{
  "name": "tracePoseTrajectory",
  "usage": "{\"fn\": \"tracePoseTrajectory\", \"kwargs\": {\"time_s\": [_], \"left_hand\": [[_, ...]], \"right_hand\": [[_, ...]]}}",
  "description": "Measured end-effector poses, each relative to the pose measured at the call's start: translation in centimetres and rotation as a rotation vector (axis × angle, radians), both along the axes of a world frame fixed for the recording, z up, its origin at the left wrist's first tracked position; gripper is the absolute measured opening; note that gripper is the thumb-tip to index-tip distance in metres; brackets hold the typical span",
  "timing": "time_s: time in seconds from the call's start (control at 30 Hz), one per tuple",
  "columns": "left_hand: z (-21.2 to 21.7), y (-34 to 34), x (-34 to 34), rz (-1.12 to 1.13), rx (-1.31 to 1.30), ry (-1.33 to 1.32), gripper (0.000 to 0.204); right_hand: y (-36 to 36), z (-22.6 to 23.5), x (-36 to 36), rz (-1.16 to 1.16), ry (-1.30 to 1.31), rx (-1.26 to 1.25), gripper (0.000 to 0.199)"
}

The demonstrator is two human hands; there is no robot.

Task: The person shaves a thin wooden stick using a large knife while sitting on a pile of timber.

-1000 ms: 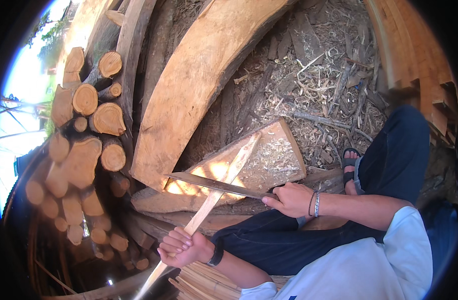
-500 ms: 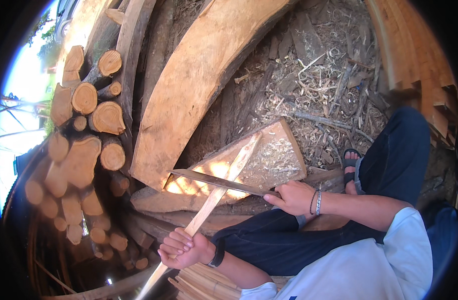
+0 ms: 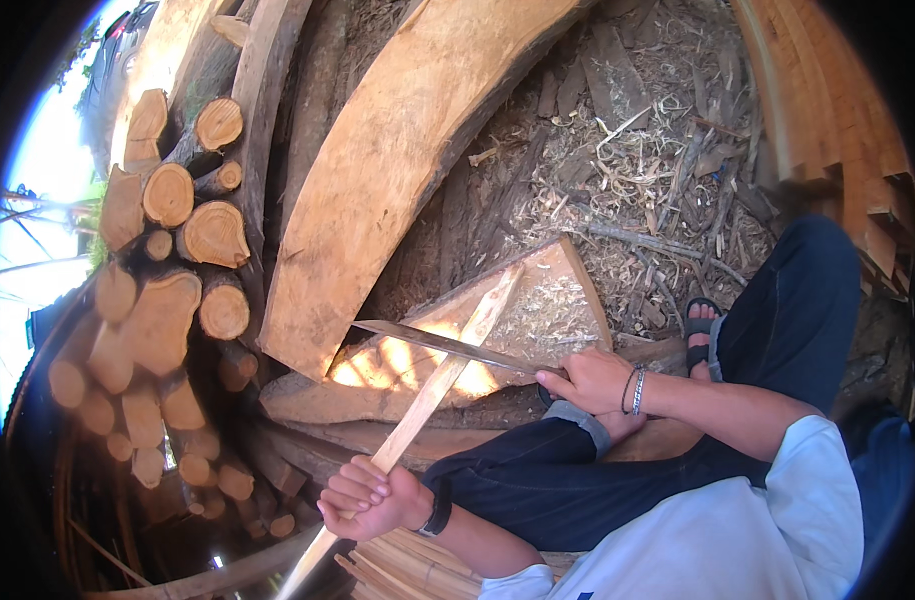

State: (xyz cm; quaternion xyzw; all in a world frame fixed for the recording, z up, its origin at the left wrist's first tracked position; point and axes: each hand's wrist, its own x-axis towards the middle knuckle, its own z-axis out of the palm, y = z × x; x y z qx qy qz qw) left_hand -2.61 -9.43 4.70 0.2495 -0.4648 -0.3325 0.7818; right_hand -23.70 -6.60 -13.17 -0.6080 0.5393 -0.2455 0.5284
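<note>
My left hand (image 3: 369,497) is closed around a long, pale wooden stick (image 3: 427,398), which runs up and to the right from my fist. The stick's far end lies over a flat, wedge-shaped wooden slab (image 3: 552,318) sprinkled with shavings. In my right hand (image 3: 587,383) is a machete (image 3: 457,347); my fingers hide its handle. Its long, dark blade points left and crosses the stick about midway between my left fist and the far end. Whether the edge bites into the wood I cannot tell. Sunlit patches fall on the slab under the blade.
Cut logs (image 3: 213,234) are stacked at the left. A large curved plank (image 3: 377,190) lies beyond the slab. Shavings and bark (image 3: 637,150) cover the ground ahead. Stacked boards (image 3: 827,100) stand at the far right. Several thin strips (image 3: 407,568) lie beside my left forearm.
My right hand has moved slightly up and to the right with the machete, and the blade's tip has shifted up and right. My left hand and the stick have hardly moved.
</note>
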Motion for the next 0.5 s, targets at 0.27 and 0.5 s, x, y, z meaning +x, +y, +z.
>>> {"fn": "tracePoseTrajectory", "kwargs": {"time_s": [0.27, 0.5], "left_hand": [[-0.2, -0.3, -0.1, -0.029, -0.004, 0.018, 0.044], [-0.1, 0.0, -0.4, -0.042, -0.008, 0.002, 0.044]], "right_hand": [[0.4, -2.5, 0.8, -0.054, -0.120, 0.065, 0.072], [-0.1, -0.8, -0.1, 0.041, -0.023, 0.020, 0.074]]}}
